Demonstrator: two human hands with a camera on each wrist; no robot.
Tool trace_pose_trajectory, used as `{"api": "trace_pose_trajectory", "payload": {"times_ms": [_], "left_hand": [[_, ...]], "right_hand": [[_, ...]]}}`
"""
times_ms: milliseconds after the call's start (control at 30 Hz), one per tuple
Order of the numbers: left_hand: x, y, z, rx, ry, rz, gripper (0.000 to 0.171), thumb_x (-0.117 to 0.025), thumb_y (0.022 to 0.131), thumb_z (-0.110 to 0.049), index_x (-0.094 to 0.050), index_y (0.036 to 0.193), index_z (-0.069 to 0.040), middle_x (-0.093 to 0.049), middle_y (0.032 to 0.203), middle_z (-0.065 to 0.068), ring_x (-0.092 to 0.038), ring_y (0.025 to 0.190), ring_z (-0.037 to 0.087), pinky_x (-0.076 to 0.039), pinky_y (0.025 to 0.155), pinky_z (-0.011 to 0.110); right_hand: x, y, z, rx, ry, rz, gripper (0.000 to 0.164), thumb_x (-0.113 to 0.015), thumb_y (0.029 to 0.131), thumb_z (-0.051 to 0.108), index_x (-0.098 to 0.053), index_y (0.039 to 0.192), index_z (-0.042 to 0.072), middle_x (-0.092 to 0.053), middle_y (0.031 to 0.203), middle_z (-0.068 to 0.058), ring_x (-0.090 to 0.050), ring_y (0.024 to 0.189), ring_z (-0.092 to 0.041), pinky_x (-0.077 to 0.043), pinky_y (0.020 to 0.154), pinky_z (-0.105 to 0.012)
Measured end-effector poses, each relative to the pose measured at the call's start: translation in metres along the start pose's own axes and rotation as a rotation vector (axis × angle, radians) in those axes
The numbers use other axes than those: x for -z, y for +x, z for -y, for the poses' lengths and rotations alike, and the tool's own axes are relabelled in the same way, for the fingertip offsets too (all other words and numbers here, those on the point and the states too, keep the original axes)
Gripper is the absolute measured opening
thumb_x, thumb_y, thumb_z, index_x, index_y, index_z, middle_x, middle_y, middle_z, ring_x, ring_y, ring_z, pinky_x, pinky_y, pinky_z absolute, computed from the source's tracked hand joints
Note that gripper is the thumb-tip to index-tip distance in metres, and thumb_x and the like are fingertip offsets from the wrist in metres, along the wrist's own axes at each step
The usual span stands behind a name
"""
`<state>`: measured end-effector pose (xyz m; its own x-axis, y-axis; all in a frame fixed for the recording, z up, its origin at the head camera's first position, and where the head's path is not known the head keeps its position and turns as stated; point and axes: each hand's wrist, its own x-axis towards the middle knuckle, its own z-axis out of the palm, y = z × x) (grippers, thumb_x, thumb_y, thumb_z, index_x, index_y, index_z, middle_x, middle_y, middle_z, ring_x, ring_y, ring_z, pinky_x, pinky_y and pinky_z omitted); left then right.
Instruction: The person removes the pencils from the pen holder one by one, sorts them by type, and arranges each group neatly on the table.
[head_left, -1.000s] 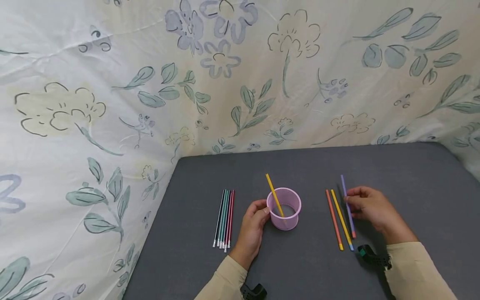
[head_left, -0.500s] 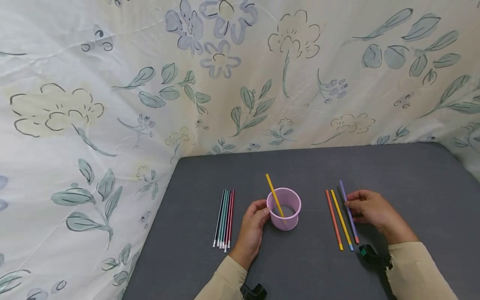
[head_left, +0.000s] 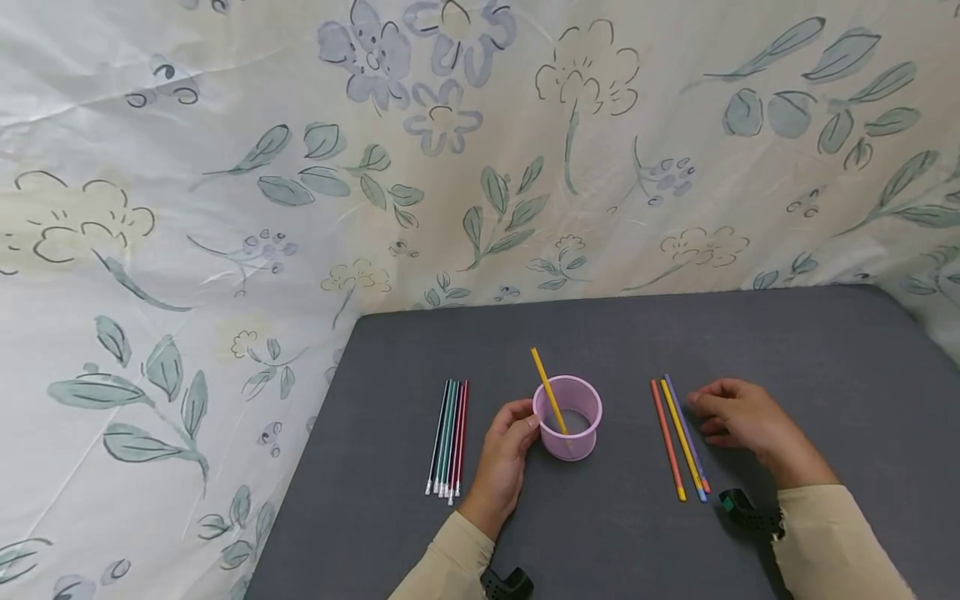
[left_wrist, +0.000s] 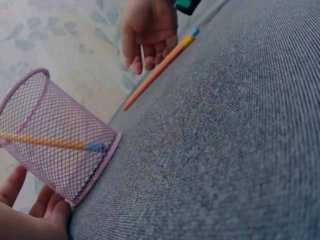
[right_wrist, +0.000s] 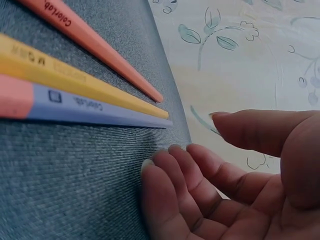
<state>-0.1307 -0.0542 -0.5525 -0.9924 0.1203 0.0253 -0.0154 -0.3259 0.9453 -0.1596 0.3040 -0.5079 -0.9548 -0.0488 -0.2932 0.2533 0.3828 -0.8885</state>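
Note:
My left hand [head_left: 504, 467] holds the pink mesh pencil cup [head_left: 570, 448] at its left side, thumb near the rim. A yellow pencil [head_left: 549, 385] with a blue end leans inside the cup. To the right lie an orange pencil [head_left: 666, 435], a yellow pencil [right_wrist: 75, 76] and a purple pencil [right_wrist: 110, 114], roughly side by side on the dark cloth. The purple one lies right alongside the yellow one. Just right of them is my right hand [head_left: 742, 423], fingers loosely bent, thumb apart, nothing held.
Left of the cup, several dark, green and red pencils [head_left: 448, 437] with metallic ends lie in a row. A dark grey cloth [head_left: 600, 533] covers the table. Behind and to the left hangs a floral curtain [head_left: 450, 225]. Black wrist cameras [head_left: 750, 512] sit at both wrists.
The purple pencil, held by my right hand before, has moved left against the yellow one and been let go. My left hand and the cup have stayed in place.

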Motion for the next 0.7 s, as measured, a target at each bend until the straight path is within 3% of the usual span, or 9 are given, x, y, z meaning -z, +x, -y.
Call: {"api": "trace_pose_trajectory", "payload": {"times_ms": [233,467,700], "left_hand": [[-0.001,0.000,-0.001,-0.013,-0.003,-0.001,0.033,-0.057,0.109,-0.014,-0.061,0.135,0.006,-0.060,0.135,0.022,-0.055,0.130,0.036,-0.042,0.114,0.040],[-0.001,0.000,0.000,-0.013,0.005,-0.001,0.033,-0.057,0.109,-0.014,-0.061,0.135,0.006,-0.060,0.135,0.022,-0.054,0.130,0.036,-0.042,0.114,0.040],[0.001,0.000,0.001,-0.009,-0.002,0.003,0.033,-0.057,0.109,-0.014,-0.061,0.135,0.005,-0.060,0.135,0.021,-0.054,0.130,0.035,-0.042,0.114,0.039]], "right_hand": [[-0.001,0.001,-0.002,0.035,0.034,-0.016,0.048,-0.059,0.114,0.030,-0.054,0.135,-0.013,-0.067,0.118,-0.021,-0.069,0.094,-0.024,-0.063,0.076,-0.041],[-0.005,0.002,-0.002,0.122,0.036,-0.051,0.054,-0.058,0.115,0.033,-0.053,0.140,-0.015,-0.066,0.126,-0.026,-0.071,0.096,-0.019,-0.063,0.079,-0.036],[-0.014,0.001,0.002,0.200,0.076,-0.081,0.049,-0.060,0.115,0.029,-0.056,0.137,-0.015,-0.066,0.122,-0.020,-0.071,0.096,-0.018,-0.063,0.080,-0.034]]}}
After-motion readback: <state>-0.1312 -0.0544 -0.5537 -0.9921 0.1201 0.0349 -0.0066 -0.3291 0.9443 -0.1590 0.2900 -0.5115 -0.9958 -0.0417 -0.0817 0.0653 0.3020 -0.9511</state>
